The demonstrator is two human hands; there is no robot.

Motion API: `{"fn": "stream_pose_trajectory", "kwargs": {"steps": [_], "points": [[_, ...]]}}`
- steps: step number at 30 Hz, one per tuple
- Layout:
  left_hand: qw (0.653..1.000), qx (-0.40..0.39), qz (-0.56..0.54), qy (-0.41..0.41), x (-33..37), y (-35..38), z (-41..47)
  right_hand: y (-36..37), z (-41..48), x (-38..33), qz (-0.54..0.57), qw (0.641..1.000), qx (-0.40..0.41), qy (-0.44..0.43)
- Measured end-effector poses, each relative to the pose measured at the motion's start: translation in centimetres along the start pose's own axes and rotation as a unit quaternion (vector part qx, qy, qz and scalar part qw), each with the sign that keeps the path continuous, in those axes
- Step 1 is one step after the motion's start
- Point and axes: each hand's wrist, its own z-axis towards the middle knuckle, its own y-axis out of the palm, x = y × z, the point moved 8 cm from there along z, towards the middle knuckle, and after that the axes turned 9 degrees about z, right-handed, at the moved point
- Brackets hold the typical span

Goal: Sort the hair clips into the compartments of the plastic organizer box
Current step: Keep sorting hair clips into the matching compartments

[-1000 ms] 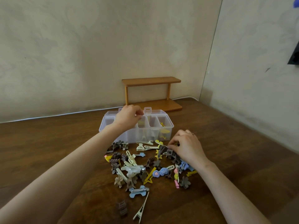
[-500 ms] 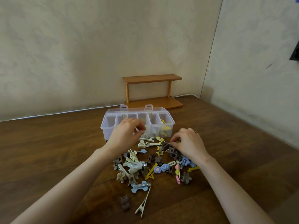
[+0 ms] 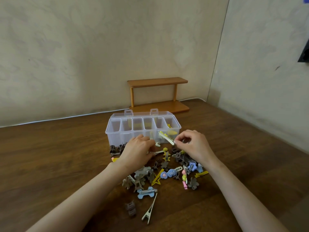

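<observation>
A: Right hand (image 3: 194, 146)?
B: Pinches one cream clip (image 3: 166, 138) in its fingers, at 6 o'clock of the six-compartment box (image 3: 115, 139).
A: Left hand (image 3: 137, 153)?
B: Lies curled on the clip pile (image 3: 167, 174) on the bench (image 3: 50, 164); grip unclear.

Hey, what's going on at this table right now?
A person is sorting hair clips. The right hand pinches a long pale clip lifted in front of the clear organizer box, whose rightmost compartment already holds yellow clips. The left hand is down in the pile of clips on the table; most remain unsorted.
</observation>
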Motion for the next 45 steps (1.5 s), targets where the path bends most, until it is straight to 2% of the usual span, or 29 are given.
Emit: {"fn": "stream_pose_trajectory", "kwargs": {"steps": [4,7,15,19,22,28,31,37,45], "points": [[1.000,0.009,-0.012,-0.009,-0.4,-0.4,-0.1,-0.3,-0.1,-0.8,0.030,0.999,0.011,-0.008],[0.998,0.014,-0.062,-0.030,-1.2,-1.4,0.1,-0.5,0.5,-1.9,0.016,0.999,0.019,-0.022],[0.986,0.013,-0.147,-0.074,-4.1,-4.4,0.5,1.5,5.3,-5.0,-0.107,0.993,0.049,-0.018],[0.979,0.038,-0.177,-0.095,-5.8,-5.8,0.4,3.2,7.1,-5.9,-0.177,0.979,0.093,-0.030],[0.975,0.059,-0.181,-0.109,-6.7,-6.8,0.4,4.4,7.4,-5.7,-0.212,0.974,0.074,-0.035],[0.968,0.101,-0.173,-0.151,-8.1,-7.7,0.3,2.7,4.3,-6.2,-0.136,0.971,0.121,-0.157],[0.963,0.124,-0.161,-0.177,-8.6,-7.5,0.1,2.4,3.0,-5.5,-0.133,0.973,0.093,-0.166],[0.960,0.140,-0.128,-0.206,-8.3,-6.9,-0.2,4.6,2.2,-3.1,-0.216,0.968,-0.018,-0.124],[0.966,0.149,-0.085,-0.195,-6.8,-6.1,1.4,5.3,1.9,-2.8,-0.251,0.959,-0.060,-0.116]]}}
